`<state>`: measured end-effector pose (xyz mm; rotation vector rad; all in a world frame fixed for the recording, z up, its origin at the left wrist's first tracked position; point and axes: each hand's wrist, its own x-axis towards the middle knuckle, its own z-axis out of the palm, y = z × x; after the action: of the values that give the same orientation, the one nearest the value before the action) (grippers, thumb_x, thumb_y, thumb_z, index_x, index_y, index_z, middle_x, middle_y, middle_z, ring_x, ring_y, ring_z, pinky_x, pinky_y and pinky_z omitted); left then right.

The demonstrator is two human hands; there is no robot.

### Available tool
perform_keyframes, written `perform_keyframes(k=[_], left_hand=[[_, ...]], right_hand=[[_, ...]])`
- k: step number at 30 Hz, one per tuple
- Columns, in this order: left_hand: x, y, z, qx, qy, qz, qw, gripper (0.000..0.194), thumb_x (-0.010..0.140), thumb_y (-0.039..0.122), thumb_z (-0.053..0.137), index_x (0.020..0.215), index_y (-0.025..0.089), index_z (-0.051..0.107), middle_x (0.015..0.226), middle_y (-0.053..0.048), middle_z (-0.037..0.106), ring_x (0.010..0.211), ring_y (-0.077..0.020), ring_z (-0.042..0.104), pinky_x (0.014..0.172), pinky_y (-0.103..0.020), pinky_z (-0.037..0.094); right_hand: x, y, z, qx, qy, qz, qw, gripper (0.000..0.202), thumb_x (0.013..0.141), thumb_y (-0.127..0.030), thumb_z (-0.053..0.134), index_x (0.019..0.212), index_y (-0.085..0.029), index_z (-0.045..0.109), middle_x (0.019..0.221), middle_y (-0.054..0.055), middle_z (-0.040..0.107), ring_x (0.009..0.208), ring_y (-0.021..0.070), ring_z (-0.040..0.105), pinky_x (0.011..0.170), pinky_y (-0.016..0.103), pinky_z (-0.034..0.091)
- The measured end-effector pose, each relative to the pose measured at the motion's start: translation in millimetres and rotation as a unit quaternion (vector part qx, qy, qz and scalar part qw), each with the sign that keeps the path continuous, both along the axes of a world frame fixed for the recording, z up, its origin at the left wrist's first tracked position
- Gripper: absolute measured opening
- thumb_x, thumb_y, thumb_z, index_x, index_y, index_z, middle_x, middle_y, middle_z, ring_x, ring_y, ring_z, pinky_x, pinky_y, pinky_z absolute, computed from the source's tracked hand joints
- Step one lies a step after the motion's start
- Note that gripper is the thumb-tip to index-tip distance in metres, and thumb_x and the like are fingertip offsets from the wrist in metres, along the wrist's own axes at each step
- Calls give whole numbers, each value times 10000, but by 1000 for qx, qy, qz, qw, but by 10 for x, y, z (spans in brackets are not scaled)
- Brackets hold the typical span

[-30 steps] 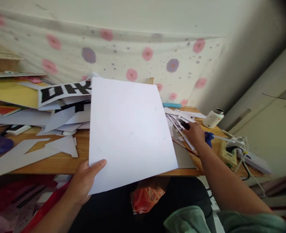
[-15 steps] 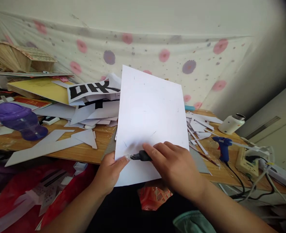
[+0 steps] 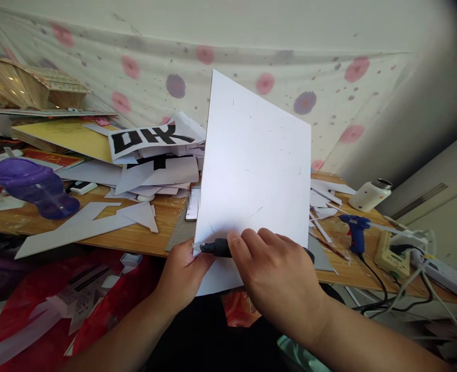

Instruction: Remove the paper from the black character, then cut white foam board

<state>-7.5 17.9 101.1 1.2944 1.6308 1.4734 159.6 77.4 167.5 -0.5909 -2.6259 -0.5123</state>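
Note:
A large white board [image 3: 257,170] with faint pencil marks is held up in front of me, tilted, its lower end near my lap. My left hand [image 3: 182,274] grips its lower left edge, thumb on the front face. In my right hand [image 3: 280,274] is a black-handled utility knife [image 3: 220,247], lying across the lower part of the board. The blade end points left and meets the board's left edge just above my left thumb. My left fingers behind the board are hidden.
On the wooden table [image 3: 92,235] lie a purple bottle [image 3: 38,188], white board offcuts [image 3: 73,230] and a paper with black lettering [image 3: 151,139]. To the right are a blue glue gun [image 3: 356,232], a white jar [image 3: 371,195] and a power strip [image 3: 445,274]. Below left hangs a red bag [image 3: 30,310].
The board has shifted right and up and stands steeper. The knife tip has moved left to the board's edge, and a phone on the table has come into view beside it.

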Motion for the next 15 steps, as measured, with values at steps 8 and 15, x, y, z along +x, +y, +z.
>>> perform_keyframes(k=[8, 15], left_hand=[[49, -63, -1, -6, -8, 26, 1000, 340, 810, 435, 638, 1011, 173, 716, 961, -41, 762, 891, -235, 696, 785, -311, 544], [68, -107, 14, -26, -6, 80, 996, 402, 740, 523, 681, 927, 170, 732, 915, -63, 770, 877, -283, 709, 770, -342, 575]], right_hand=[[119, 84, 15, -27, -29, -22, 999, 147, 846, -102, 571, 952, -177, 639, 727, 7, 610, 606, 179, 559, 511, 326, 246], [441, 233, -89, -35, -56, -84, 994, 140, 841, -87, 574, 919, -190, 627, 733, 11, 616, 637, 183, 565, 526, 330, 214]])
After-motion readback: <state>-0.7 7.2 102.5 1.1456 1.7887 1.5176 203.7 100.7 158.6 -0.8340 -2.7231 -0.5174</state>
